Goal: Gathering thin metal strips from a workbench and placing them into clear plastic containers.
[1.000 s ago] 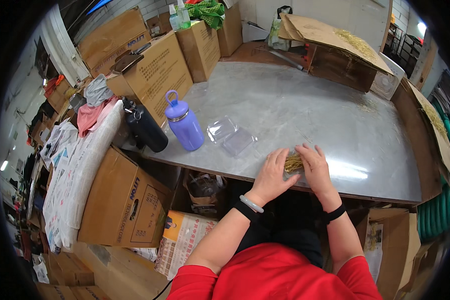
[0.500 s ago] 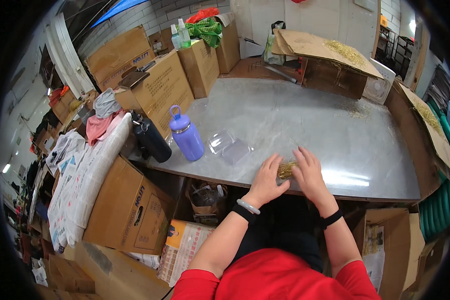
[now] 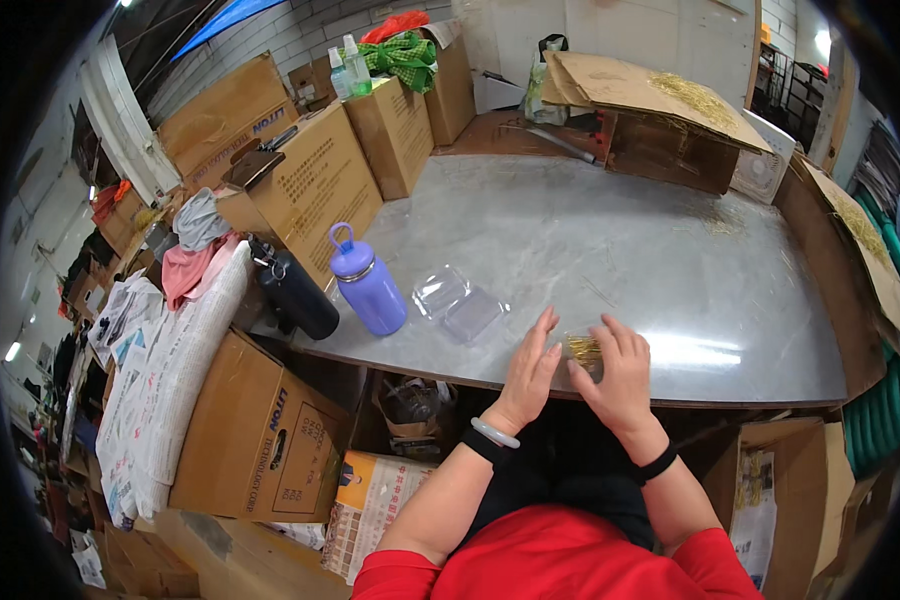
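Observation:
A small bundle of thin gold-coloured metal pieces (image 3: 583, 349) lies near the front edge of the grey metal tabletop (image 3: 570, 230). To its left is my left hand (image 3: 527, 378), fingers stretched out and nothing in it. My right hand (image 3: 618, 378) is at the bundle's right side, thumb and fingers apart; whether it touches the bundle I cannot tell. Left of my hands rests an opened clear plastic box (image 3: 470, 312). A few loose thin pieces (image 3: 598, 290) are scattered just beyond the bundle.
A purple bottle (image 3: 370, 292) and a black bottle (image 3: 298, 295) stand at the table's left. Cardboard boxes (image 3: 335, 165) line that side. At the back right, a cardboard sheet (image 3: 660, 98) carries more gold pieces (image 3: 695, 97). An open carton (image 3: 800, 490) sits below, right.
My hands have spread apart around the gold bundle, the left drawing back from it. The view has shifted slightly.

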### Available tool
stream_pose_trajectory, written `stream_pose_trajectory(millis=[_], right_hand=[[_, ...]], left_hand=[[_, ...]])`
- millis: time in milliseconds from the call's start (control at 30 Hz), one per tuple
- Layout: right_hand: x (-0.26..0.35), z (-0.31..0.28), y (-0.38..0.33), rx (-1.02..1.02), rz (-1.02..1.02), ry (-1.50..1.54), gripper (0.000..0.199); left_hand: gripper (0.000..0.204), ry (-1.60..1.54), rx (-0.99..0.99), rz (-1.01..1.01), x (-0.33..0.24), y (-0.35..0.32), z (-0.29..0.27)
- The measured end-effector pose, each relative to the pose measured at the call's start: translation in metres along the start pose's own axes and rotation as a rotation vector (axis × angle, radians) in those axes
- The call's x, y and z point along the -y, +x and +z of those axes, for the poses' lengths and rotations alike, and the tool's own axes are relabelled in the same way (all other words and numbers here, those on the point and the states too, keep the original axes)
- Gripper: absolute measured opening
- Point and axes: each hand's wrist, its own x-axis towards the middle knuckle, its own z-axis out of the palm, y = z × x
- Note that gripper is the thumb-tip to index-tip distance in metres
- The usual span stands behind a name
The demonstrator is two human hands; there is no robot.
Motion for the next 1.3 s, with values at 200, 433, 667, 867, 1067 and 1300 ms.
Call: stream_pose_trajectory(millis=[200, 433, 667, 867, 1067, 1300], right_hand=[[-0.005, -0.004, -0.002, 0.032, -0.025, -0.144, 0.057], [0.006, 0.000, 0.001, 0.032, 0.003, -0.204, 0.060], [-0.011, 0.003, 0.001, 0.239, 0.006, -0.180, 0.058], [-0.050, -0.008, -0.004, 0.240, 0.067, 0.163, 0.045], [-0.034, -0.014, 0.000, 0.296, 0.118, 0.361, 0.048], [-0.028, -0.023, 0.006, 0.409, -0.029, 0.069, 0.060]], left_hand=[[0.057, 0.019, -0.054, -0.013, 0.001, -0.001, 0.001], [0.053, 0.359, -0.023, 0.147, 0.007, -0.003, 0.005], [0.052, 0.572, 0.036, 0.175, 0.001, 0.002, 0.012], [0.049, 0.640, 0.097, 0.186, -0.005, 0.003, 0.016], [0.050, 0.780, 0.098, 0.204, 0.001, 0.001, 0.020], [0.050, 0.878, 0.138, 0.305, -0.007, 0.005, 0.021]])
